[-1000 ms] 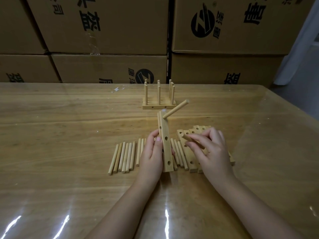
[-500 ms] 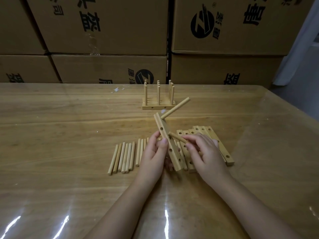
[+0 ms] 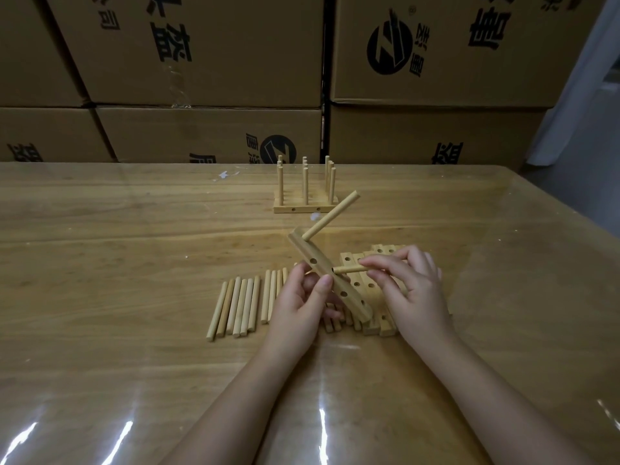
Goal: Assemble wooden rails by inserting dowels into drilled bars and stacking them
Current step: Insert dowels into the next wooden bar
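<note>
The bar [image 3: 330, 278] is held tilted above the middle of the desk [image 3: 117, 250], its top end leaning away to the left and its lower end down among the spare bars [image 3: 375, 297]. One dowel [image 3: 332, 215] already stands in its top hole and sticks out up and to the right. The left hand [image 3: 298, 303] pinches the bar from the left, thumb on its near face; the other fingers go behind the bar and are hidden. The right hand [image 3: 409, 290] pinches a second dowel [image 3: 349, 269] between thumb and forefinger, with its free tip at a hole about halfway along the bar; whether the tip is already inside cannot be told. The rest of that dowel is covered by the fingers.

The spare bars lie flat side by side under the right hand, largely covered by it. Loose dowels [image 3: 240, 307] lie in a row to the left, some hidden behind the left hand. Toward the far edge stands a finished stack [image 3: 304, 203] with upright dowels. Boxes [image 3: 201, 62] rise behind the desk, cut off at the top
</note>
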Available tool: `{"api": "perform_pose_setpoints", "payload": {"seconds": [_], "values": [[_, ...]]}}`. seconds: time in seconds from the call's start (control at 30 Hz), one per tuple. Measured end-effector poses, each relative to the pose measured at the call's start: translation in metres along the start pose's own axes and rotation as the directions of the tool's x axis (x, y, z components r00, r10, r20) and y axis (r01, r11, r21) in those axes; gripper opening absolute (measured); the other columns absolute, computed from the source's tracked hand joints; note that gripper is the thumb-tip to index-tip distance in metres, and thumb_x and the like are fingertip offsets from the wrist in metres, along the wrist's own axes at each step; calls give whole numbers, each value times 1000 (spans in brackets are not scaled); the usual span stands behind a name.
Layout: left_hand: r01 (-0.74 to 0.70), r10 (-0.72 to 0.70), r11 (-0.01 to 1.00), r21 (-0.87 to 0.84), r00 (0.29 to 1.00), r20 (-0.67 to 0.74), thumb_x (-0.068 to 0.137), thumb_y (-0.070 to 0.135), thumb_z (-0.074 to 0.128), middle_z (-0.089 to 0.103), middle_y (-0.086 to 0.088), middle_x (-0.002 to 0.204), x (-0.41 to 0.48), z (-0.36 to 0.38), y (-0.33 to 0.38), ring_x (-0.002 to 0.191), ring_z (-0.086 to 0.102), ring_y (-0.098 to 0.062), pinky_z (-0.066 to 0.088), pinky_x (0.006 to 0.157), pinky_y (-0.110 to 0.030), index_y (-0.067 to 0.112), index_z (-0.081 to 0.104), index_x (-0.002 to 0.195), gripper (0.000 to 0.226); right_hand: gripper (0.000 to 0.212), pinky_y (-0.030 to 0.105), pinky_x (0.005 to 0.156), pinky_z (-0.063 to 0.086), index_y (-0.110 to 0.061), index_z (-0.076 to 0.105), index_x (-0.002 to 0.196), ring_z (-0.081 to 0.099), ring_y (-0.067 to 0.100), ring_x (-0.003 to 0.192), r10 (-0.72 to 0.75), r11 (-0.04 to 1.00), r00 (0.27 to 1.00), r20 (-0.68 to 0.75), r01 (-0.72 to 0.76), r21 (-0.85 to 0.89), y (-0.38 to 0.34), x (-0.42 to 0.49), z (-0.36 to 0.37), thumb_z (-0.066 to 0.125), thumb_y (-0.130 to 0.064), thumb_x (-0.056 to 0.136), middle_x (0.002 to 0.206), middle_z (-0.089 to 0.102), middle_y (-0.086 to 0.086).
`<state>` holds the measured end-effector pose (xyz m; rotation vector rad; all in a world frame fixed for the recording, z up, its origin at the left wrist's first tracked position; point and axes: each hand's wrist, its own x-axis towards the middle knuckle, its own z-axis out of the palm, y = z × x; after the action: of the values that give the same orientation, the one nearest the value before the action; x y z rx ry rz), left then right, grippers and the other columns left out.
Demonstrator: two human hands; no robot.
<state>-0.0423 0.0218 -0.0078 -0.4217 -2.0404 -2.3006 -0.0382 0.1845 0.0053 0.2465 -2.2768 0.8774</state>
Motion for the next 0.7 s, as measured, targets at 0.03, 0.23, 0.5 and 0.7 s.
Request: {"api": "perform_pose_setpoints", "payload": {"seconds": [0.03, 0.23, 0.5, 0.7], "values": [[7, -7, 1000, -1, 1000, -1, 96, 5, 49, 71, 4, 79, 0, 0, 0, 72, 67, -12, 56, 58, -23, 5, 51, 119, 23, 17, 38, 82, 31, -27, 73, 95, 47, 16, 86, -13, 1000, 1000, -7, 13, -19, 0, 0, 0, 66, -18, 83, 84, 52, -3], [9, -9, 1000, 8, 1000, 21, 95, 6, 50, 71, -6, 97, -1, 0, 0, 81, 70, -15, 58, 64, -25, 12, 52, 117, 23, 22, 38, 78, 32, -25, 74, 95, 48, 25, 87, -79, 986, 996, -38, 73, -147, -2, 1, -4, 53, -30, 87, 88, 53, 8], [-36, 35, 999, 17, 998, 46, 94, 5, 51, 69, -2, 90, -2, 0, -3, 80, 70, -13, 57, 64, -23, 18, 54, 111, 22, 23, 46, 79, 36, -22, 74, 95, 46, 28, 88, -185, 954, 979, -85, 158, -255, -8, 1, -10, 55, -14, 86, 92, 52, 18], [-104, 101, 993, 51, 993, 54, 93, 5, 53, 69, -11, 97, -4, 0, -7, 87, 70, -18, 58, 69, -26, 17, 55, 113, 23, 31, 47, 88, 31, -21, 73, 96, 41, 20, 95, -233, 939, 969, -79, 203, -279, -6, 0, -9, 64, 3, 78, 103, 46, 15]]}}
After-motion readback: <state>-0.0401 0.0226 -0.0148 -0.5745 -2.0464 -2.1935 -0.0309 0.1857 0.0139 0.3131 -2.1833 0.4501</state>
